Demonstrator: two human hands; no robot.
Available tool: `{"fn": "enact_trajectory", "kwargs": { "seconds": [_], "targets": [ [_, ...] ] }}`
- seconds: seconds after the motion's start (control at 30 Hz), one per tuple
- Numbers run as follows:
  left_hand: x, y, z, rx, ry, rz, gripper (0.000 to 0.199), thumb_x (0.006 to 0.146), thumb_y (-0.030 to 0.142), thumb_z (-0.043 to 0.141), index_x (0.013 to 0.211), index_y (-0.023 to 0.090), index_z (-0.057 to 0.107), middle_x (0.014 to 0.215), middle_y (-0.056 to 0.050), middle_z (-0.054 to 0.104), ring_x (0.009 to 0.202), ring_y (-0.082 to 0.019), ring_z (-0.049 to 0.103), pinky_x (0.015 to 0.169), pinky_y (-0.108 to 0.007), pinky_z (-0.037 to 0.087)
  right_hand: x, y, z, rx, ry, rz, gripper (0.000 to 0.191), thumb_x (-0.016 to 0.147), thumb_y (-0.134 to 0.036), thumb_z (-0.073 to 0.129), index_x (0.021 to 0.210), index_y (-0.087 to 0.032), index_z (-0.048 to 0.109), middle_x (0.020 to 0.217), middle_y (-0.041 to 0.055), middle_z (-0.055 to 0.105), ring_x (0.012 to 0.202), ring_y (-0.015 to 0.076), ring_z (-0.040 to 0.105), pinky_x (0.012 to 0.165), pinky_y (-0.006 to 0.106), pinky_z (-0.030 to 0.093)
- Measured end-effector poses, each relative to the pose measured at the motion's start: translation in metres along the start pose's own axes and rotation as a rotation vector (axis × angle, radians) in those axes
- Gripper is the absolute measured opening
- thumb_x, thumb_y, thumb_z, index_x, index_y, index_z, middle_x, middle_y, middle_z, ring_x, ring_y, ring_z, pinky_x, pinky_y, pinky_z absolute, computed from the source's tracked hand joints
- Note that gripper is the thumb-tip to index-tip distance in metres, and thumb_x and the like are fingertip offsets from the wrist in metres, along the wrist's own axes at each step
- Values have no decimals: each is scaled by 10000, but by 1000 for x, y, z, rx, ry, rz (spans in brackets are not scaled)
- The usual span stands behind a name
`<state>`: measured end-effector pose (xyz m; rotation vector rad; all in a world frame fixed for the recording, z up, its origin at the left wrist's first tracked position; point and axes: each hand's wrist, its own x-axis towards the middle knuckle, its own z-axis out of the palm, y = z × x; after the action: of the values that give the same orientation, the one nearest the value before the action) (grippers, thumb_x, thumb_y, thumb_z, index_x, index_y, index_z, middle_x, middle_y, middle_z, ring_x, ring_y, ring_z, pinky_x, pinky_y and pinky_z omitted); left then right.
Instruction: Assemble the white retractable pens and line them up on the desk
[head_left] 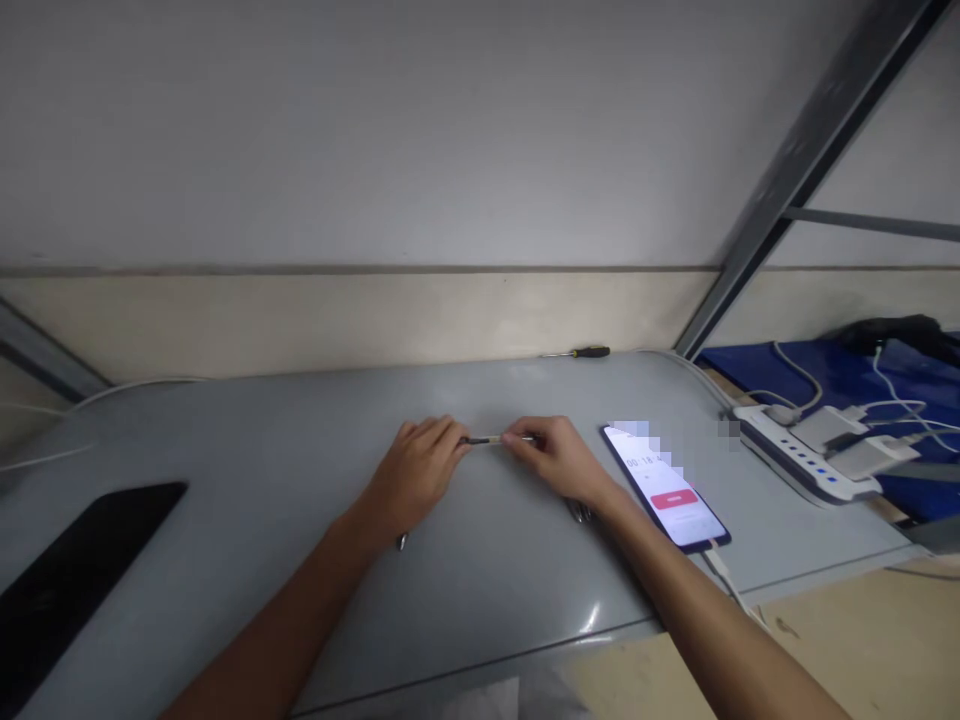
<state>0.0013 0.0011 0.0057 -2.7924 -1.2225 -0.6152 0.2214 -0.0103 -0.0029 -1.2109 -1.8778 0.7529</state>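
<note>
A thin pen-like rod (pixel 486 440), dark at its left part and lighter toward the right, lies level between my two hands above the grey table (pixel 480 580). My left hand (pixel 426 462) is closed round its left end. The fingertips of my right hand (pixel 550 450) pinch its right end. A small shiny metal tip (pixel 402 541) shows just below my left wrist; the rest is hidden. Beside my right wrist, small metal pieces (pixel 579 510) lie partly covered by the arm.
A lit phone (pixel 667 490) with a cable lies right of my right hand. Farther right is a power strip (pixel 806 460) with plugs. A screwdriver (pixel 591 352) rests at the back edge. A black flat object (pixel 82 580) lies at left. A metal frame post (pixel 795 190) slants at right.
</note>
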Motion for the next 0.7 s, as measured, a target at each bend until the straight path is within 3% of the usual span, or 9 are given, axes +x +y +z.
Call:
{"fn": "enact_trajectory", "kwargs": {
  "seconds": [0.07,0.13,0.3,0.43,0.53,0.7],
  "targets": [
    [0,0,0,25,1,-1,237,997,243,329,917,189,546,863,-30,628,819,-187,568,727,-319,347,0,1,0,35,50,-25,184,827,-312,636,936,-172,685,859,41,689,728,154,590,628,250,417],
    [0,0,0,38,4,-3,235,995,232,332,912,186,547,855,-29,630,811,-188,562,726,-322,342,0,1,0,47,65,-21,250,811,-309,658,1024,-179,676,909,52,692,752,160,601,644,256,431],
    [-1,1,1,29,-3,0,271,1003,244,307,897,187,550,803,-26,629,779,-191,551,712,-326,340,1,0,0,-11,62,-84,128,857,-265,596,880,-185,693,868,49,702,745,159,600,675,274,432],
    [-1,2,0,23,-13,-2,284,1001,248,294,887,190,547,799,-27,627,782,-190,555,715,-328,346,1,0,0,-8,82,-79,169,824,-278,648,966,-196,688,913,57,705,786,173,616,688,281,445],
    [-2,2,1,17,-15,-5,279,996,249,300,883,195,549,788,-21,620,770,-186,552,721,-331,349,1,1,-1,-41,35,-79,135,869,-261,586,878,-196,704,854,52,714,758,171,623,698,291,443],
    [-2,2,4,-4,-49,-21,263,994,278,325,891,194,551,821,-25,624,800,-195,562,750,-345,370,1,2,0,-65,77,-152,93,774,-167,659,861,-192,679,841,34,684,760,159,606,686,269,442]
  ]
}}
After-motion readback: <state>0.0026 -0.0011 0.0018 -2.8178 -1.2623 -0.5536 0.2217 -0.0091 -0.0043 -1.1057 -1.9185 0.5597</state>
